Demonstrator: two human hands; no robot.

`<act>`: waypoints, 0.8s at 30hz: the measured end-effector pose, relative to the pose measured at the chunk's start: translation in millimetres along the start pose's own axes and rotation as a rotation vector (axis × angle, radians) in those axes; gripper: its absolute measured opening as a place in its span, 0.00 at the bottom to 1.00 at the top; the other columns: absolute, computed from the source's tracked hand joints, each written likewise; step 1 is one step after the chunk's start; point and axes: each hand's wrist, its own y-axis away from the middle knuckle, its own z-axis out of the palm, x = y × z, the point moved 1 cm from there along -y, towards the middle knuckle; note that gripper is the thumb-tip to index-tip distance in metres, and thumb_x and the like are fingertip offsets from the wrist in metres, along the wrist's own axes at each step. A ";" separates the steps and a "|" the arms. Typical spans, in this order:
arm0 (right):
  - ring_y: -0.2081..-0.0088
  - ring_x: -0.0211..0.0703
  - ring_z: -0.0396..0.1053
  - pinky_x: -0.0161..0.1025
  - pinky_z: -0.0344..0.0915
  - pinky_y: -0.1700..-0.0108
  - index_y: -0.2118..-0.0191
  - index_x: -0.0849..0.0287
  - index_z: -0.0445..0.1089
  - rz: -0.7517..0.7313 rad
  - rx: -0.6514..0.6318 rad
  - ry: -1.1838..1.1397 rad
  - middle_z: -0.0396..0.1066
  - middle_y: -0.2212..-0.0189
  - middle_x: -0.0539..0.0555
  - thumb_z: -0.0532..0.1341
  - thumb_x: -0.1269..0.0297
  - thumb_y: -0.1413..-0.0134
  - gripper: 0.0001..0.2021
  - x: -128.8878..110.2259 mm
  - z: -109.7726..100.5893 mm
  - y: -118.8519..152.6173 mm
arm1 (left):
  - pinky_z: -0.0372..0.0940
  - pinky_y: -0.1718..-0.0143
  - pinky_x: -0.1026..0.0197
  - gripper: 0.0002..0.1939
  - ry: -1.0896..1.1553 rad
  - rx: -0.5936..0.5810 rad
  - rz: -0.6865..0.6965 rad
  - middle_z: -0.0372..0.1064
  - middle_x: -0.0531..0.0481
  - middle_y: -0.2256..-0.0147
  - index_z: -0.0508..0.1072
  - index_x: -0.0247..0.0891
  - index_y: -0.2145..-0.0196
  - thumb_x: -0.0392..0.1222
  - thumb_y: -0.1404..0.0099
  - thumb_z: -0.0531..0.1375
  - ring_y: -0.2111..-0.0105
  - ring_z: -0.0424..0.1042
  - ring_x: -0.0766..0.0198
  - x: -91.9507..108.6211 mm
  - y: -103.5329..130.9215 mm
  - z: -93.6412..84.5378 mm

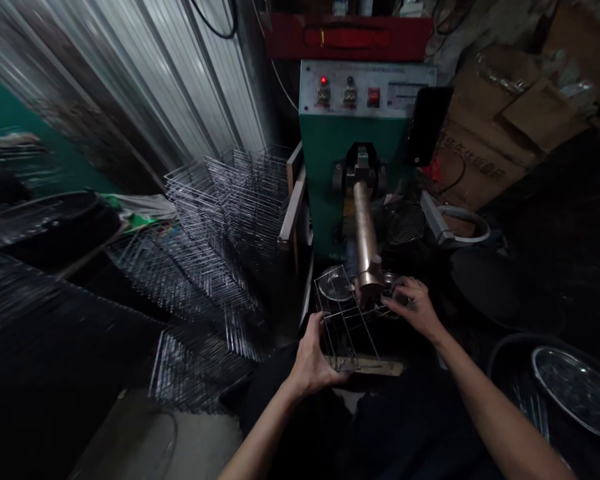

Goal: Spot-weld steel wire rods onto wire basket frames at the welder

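Observation:
My left hand (314, 357) is closed on the near left side of a wire rack (347, 320), thumb at the bottom and fingers up along the wires. The rack is an open frame of thin metal rods, tilted under the copper-coloured arm (365, 227) of a green machine (325, 167). My right hand (413, 305) is pinched beside the arm's lower end, at the rack's far right edge. What its fingertips hold is too dark and small to name. A round shiny metal dish (336, 283) shows behind the rack's wires.
Stacked wire racks (205, 247) stand to the left. The machine's panel (367, 87) has a lit red lamp, and a black phone (427, 127) hangs at its right edge. Cardboard boxes (485, 153) lie at right. A round metal-rimmed tray (580, 387) is at the lower right.

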 end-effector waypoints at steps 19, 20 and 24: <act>0.60 0.50 0.69 0.45 0.60 0.56 0.74 0.55 0.70 0.007 -0.020 0.015 0.71 0.67 0.54 0.60 0.37 0.40 0.26 2.9 -1.3 -16.9 | 0.70 0.42 0.45 0.55 -0.051 -0.010 -0.016 0.67 0.41 0.46 0.53 0.42 0.39 0.40 0.62 0.76 0.45 0.72 0.45 -3.5 -22.6 -5.0; 0.60 0.50 0.69 0.46 0.61 0.55 0.74 0.55 0.70 0.008 -0.023 0.023 0.71 0.67 0.54 0.60 0.37 0.39 0.26 3.8 -1.1 -16.4 | 0.69 0.42 0.44 0.55 -0.055 -0.017 -0.013 0.67 0.40 0.46 0.54 0.42 0.39 0.41 0.61 0.76 0.44 0.72 0.44 -5.0 -23.2 -5.2; 0.59 0.51 0.70 0.48 0.61 0.53 0.74 0.55 0.71 0.016 -0.029 0.070 0.73 0.65 0.55 0.61 0.37 0.40 0.25 4.1 -0.3 -16.4 | 0.68 0.41 0.43 0.54 -0.051 -0.040 0.013 0.66 0.41 0.44 0.54 0.44 0.39 0.42 0.60 0.76 0.44 0.72 0.44 -6.6 -25.4 -5.3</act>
